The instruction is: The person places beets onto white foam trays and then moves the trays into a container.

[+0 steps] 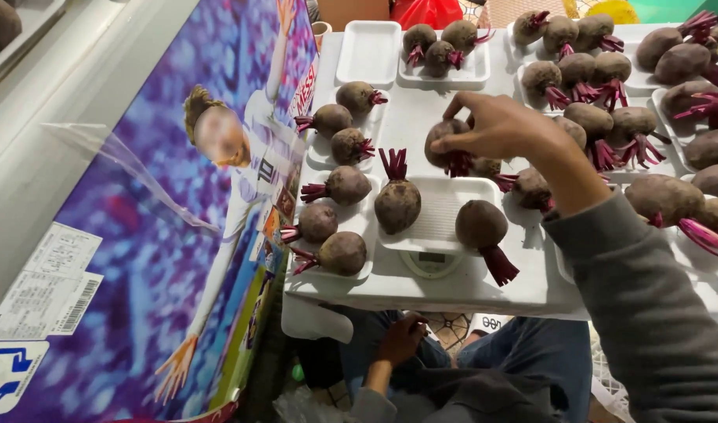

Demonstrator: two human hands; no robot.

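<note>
My right hand [506,127] reaches over the white table [422,110] and grips a brown beetroot [441,146] with red stem stubs, held just above the back of a white foam tray [441,213]. That tray sits on a small white kitchen scale [431,262] and carries two beetroots [397,202], one at its left and one [482,225] at its right edge. My left hand [402,338] rests in my lap below the table edge, fingers curled, holding nothing I can make out.
Foam trays with three beetroots each lie at the left [339,227] and behind [437,48]; an empty tray [368,51] stands at the back. Several loose beetroots [609,117] pile at the right. A large printed purple board [179,235] leans at the left.
</note>
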